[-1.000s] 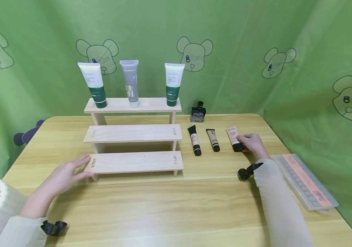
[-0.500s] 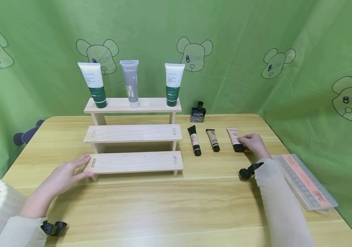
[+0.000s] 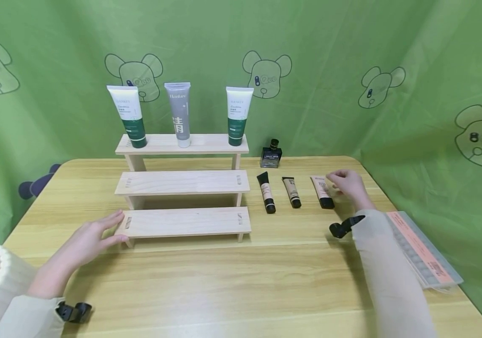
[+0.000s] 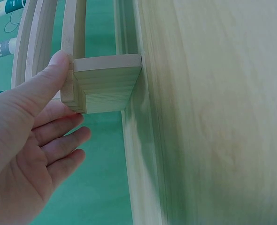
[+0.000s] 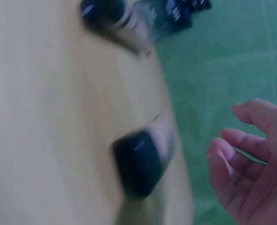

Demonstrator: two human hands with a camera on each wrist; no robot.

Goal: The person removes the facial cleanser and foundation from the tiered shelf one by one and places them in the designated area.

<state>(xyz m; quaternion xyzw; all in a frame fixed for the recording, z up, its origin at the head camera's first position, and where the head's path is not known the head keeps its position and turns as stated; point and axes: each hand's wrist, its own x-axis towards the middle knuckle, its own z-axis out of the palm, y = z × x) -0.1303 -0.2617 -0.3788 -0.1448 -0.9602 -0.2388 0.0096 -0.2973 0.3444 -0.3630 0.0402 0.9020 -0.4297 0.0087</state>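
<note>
My left hand [image 3: 86, 241] holds the left end of the lowest board of a three-tier wooden display stand [image 3: 186, 221]. In the left wrist view its thumb [image 4: 56, 70] lies on the board's edge and the index finger is partly hidden behind the board's end. My right hand [image 3: 349, 185] is just right of a pink BB cream tube [image 3: 322, 191] with a black cap, lying on the table. In the right wrist view the loosely bent fingers [image 5: 242, 140] hold nothing and are apart from the tube. Left of it lie a beige tube [image 3: 292, 191] and a slim pink-and-black tube [image 3: 266, 192].
On the top tier stand two white-and-green tubes [image 3: 127, 115] [image 3: 238, 115] and a grey tube [image 3: 179, 115]. A dark perfume bottle [image 3: 271, 155] stands behind the small tubes. At the right edge lies a clear plastic case [image 3: 424, 249]; a white basket [image 3: 2, 281] is at lower left.
The BB cream tube was turned slightly straighter and shifted a little right. My right hand then let go of it and moved up and slightly away. My left hand stayed in place.
</note>
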